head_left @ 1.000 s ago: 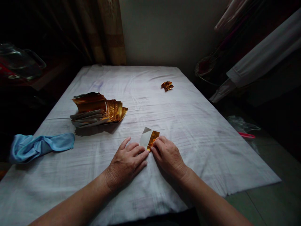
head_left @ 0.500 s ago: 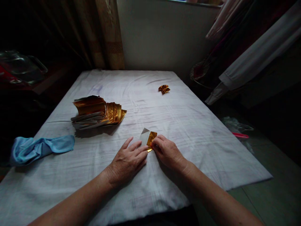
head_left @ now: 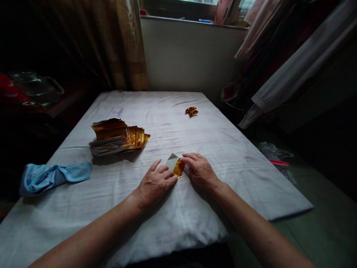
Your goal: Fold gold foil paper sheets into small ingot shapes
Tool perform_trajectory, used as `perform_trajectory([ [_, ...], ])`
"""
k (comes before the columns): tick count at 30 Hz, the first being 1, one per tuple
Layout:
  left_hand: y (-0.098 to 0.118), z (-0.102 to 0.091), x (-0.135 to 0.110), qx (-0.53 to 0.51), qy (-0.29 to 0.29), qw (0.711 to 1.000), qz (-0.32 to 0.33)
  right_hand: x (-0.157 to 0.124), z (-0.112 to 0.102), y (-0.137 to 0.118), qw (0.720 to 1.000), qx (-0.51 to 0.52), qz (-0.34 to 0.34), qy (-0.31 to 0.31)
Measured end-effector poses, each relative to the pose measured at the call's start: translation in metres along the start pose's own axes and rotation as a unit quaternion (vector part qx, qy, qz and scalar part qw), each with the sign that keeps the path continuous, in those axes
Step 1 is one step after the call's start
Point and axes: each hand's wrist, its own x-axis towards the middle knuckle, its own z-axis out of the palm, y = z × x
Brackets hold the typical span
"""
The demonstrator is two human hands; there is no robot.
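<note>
A small gold foil paper point(head_left: 176, 166) with a white back lies partly folded on the white cloth point(head_left: 167, 208), between my two hands. My left hand point(head_left: 154, 183) lies flat with fingers stretched out, its fingertips pressing the paper's near left edge. My right hand point(head_left: 200, 170) has its fingers curled over the paper's right side, pressing the gold flap down. A stack of gold foil papers point(head_left: 117, 136) sits to the left, farther back. One folded gold piece point(head_left: 191, 111) rests near the far right of the cloth.
A blue cloth point(head_left: 52, 176) lies crumpled at the table's left edge. Curtains and a wall stand behind the table. Hanging white fabric point(head_left: 292, 70) is to the right, and a plastic bag with a red item point(head_left: 276, 158) lies on the floor.
My right hand has slid up over the gold flap, covering more of it, so less paper shows. The view has tilted upward; both hands stay on the paper.
</note>
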Motion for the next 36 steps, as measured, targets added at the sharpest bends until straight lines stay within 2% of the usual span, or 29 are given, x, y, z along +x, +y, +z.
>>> perform_trajectory([
  [3, -0.012, -0.004, -0.001, 0.014, 0.004, 1.000, 0.021, -0.002, -0.002, 0.004, 0.999, 0.002, -0.025, -0.034],
  [8, -0.022, -0.008, -0.008, 0.031, 0.016, 0.999, 0.010, -0.021, -0.003, 0.004, 0.998, 0.030, -0.058, -0.016],
  [16, 0.007, -0.008, -0.024, 0.010, -0.020, 0.997, -0.071, -0.032, -0.007, -0.003, 0.995, 0.023, -0.100, -0.001],
  [20, 0.015, -0.010, -0.031, 0.010, -0.075, 0.994, -0.082, -0.032, -0.013, -0.003, 0.994, 0.019, -0.103, -0.032],
  [25, 0.021, -0.002, -0.038, 0.015, -0.073, 0.993, -0.091, -0.032, -0.019, -0.004, 0.992, 0.024, -0.108, -0.068],
  [28, 0.021, -0.001, -0.037, 0.019, -0.071, 0.994, -0.085, -0.030, -0.018, -0.008, 0.992, -0.027, -0.114, -0.045],
  [31, 0.021, -0.003, -0.035, 0.017, -0.076, 0.994, -0.080, -0.028, -0.014, -0.011, 0.986, -0.076, -0.150, 0.002],
  [34, 0.021, -0.005, -0.033, -0.001, -0.086, 0.993, -0.087, -0.025, -0.011, -0.013, 0.980, -0.091, -0.172, 0.040],
  [36, 0.022, -0.006, -0.033, -0.010, -0.089, 0.992, -0.092, -0.022, -0.008, -0.013, 0.983, -0.084, -0.157, 0.048],
])
